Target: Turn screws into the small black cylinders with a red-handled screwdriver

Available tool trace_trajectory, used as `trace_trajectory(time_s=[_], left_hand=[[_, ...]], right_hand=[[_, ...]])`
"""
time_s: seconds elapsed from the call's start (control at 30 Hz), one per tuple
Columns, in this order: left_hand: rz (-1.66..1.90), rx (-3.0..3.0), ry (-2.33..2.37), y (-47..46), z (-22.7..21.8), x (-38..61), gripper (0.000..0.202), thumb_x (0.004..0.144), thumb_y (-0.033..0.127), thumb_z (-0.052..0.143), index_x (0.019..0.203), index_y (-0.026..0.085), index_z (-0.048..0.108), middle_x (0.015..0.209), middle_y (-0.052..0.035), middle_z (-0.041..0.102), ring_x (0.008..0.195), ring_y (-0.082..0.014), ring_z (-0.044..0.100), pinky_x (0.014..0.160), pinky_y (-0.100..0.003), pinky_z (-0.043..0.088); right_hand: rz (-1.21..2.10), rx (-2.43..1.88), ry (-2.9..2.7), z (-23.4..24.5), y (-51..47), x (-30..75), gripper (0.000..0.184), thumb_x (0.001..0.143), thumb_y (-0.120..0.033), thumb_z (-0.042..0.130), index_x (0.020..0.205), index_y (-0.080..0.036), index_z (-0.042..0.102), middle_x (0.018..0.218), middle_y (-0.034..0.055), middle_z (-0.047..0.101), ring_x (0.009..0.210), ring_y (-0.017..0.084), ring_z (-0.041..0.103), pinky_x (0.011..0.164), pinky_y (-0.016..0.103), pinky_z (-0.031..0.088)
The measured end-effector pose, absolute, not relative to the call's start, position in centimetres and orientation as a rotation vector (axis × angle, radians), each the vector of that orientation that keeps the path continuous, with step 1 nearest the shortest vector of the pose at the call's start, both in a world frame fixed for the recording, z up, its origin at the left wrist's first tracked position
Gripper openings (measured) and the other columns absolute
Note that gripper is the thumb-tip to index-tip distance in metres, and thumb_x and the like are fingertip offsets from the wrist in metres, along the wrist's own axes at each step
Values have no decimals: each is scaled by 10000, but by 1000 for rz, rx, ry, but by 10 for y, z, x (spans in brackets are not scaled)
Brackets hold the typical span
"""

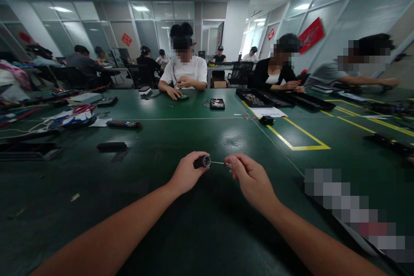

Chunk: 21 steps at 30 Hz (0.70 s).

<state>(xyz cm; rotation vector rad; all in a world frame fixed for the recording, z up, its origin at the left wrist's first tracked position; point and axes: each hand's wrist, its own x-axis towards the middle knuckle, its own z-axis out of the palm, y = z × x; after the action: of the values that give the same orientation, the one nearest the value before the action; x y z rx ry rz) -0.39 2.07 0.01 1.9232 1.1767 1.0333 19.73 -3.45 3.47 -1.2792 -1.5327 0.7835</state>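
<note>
My left hand (187,172) is closed around a short black cylinder with a silver end (202,161), held just above the dark green table (207,224). My right hand (249,177) pinches the small handle of a thin metal shaft (218,163), a fine screwdriver by its look. The shaft's tip points left into the cylinder's silver end. Both forearms reach in from the bottom of the head view.
A black bar (111,146) and a dark pen-like tool (124,124) lie at the left, with red scissors (84,108) and cables beyond. Yellow tape (300,136) marks a box on the right. Black trays (255,97) and a phone (217,103) lie farther back. Several people sit opposite.
</note>
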Motion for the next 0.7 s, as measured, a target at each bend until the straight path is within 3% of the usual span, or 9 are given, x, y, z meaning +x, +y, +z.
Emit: trace_trajectory(time_s=[0.13, 0.37, 0.5, 0.7], left_hand=[[1035, 1929, 1180, 21, -1, -4, 354, 793, 71, 718, 1122, 202, 699, 1129, -47, 699, 1083, -206, 637, 1012, -370, 468], [1013, 1922, 1183, 20, 1, -4, 338, 792, 81, 723, 1105, 207, 703, 1120, -48, 703, 1075, -212, 638, 999, -379, 473], [1022, 1924, 1181, 20, 0, -4, 335, 783, 75, 729, 1089, 209, 704, 1109, -40, 704, 1067, -208, 639, 993, -371, 475], [1016, 1923, 1179, 20, 1, -4, 328, 788, 74, 721, 1086, 207, 704, 1103, -42, 703, 1063, -212, 640, 990, -379, 478]], right_hand=[[752, -1262, -1450, 37, -33, 196, 275, 910, -426, 598, 1058, -202, 659, 832, 32, 668, 751, 198, 629, 673, 319, 490], [894, -1194, -1445, 36, -34, 196, 312, 944, -488, 560, 1055, -208, 639, 692, -14, 573, 629, 167, 562, 566, 286, 452], [856, -1203, -1503, 35, -36, 197, 382, 990, -520, 463, 933, -211, 679, 682, -2, 571, 615, 165, 545, 577, 292, 435], [781, -1233, -1464, 36, -35, 196, 270, 946, -442, 545, 1047, -215, 651, 886, 47, 693, 761, 204, 631, 675, 321, 491]])
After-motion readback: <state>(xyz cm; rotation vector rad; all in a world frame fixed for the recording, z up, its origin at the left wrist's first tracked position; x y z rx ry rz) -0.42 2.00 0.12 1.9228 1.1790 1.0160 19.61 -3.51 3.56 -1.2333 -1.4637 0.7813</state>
